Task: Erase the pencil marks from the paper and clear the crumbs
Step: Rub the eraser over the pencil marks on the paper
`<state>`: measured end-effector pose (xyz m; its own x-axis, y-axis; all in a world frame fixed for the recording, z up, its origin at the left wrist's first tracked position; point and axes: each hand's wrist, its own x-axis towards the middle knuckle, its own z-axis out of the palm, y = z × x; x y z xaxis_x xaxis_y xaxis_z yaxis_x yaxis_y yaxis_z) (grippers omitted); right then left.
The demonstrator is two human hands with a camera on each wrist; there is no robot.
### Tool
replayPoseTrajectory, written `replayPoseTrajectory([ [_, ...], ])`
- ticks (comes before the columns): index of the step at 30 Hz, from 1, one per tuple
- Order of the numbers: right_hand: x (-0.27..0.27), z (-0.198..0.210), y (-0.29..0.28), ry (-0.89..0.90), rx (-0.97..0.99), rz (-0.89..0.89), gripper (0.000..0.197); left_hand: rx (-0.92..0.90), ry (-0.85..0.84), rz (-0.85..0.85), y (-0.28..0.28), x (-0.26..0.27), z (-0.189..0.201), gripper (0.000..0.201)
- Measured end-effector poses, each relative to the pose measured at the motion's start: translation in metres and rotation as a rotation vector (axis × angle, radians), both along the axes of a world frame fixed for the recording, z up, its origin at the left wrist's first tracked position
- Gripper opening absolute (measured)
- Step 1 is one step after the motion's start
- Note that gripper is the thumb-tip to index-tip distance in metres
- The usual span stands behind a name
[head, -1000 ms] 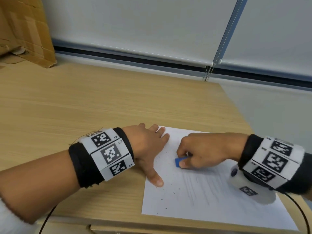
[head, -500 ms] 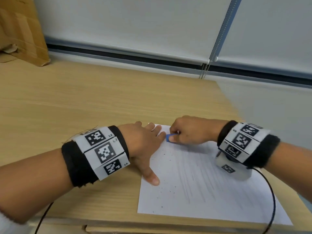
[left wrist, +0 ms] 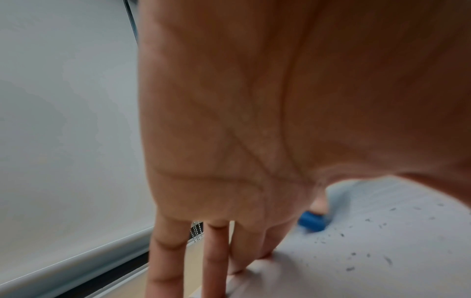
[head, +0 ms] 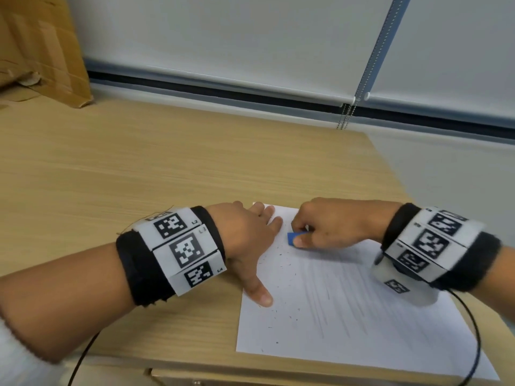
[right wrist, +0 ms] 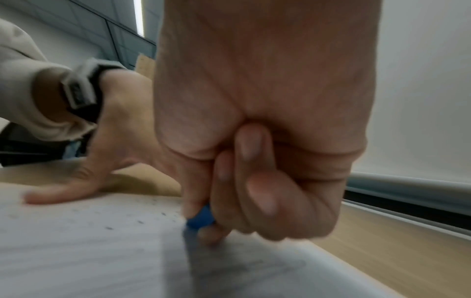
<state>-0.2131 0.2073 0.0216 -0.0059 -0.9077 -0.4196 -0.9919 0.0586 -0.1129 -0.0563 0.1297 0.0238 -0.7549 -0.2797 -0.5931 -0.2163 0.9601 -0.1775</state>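
Pinning the paper [head: 348, 316] flat on the table [head: 139, 168], the left hand [head: 245, 238] lies spread, fingers straight, at the sheet's left edge. Right of it, the right hand [head: 331, 227] pinches a blue eraser [head: 294, 237] near the far-left corner. Rubbing seems underway; next strokes belong nearer, over remaining pencil marks [head: 342, 299], where crumbs [head: 281, 316] lie; table edges run close.

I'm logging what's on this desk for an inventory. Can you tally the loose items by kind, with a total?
Paper sheet: 1
Blue eraser: 1
Cardboard box: 1
Total: 3
Eraser crumbs are scattered on the sheet, too small and too many to count.
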Motion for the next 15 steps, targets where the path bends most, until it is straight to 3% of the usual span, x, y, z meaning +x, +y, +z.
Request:
replayPoseTrajectory([
  [2, 0.003, 0.0, 0.006, -0.029, 0.104, 0.006, 0.036, 0.005, 0.014, -0.006, -0.001, 0.001, -0.001, 0.135],
  [7, 0.0, 0.002, -0.008, 0.05, -0.091, -0.024, 0.037, -0.006, -0.008, 0.001, 0.0, -0.001, 0.0, 0.134],
  [12, 0.006, -0.001, 0.008, -0.057, 0.079, 0.01, 0.037, -0.006, 0.001, -0.006, -0.001, -0.001, -0.001, 0.135],
  [15, -0.004, 0.0, -0.006, 0.02, -0.033, -0.044, 0.038, -0.001, -0.004, 0.002, -0.001, -0.001, -0.001, 0.135],
])
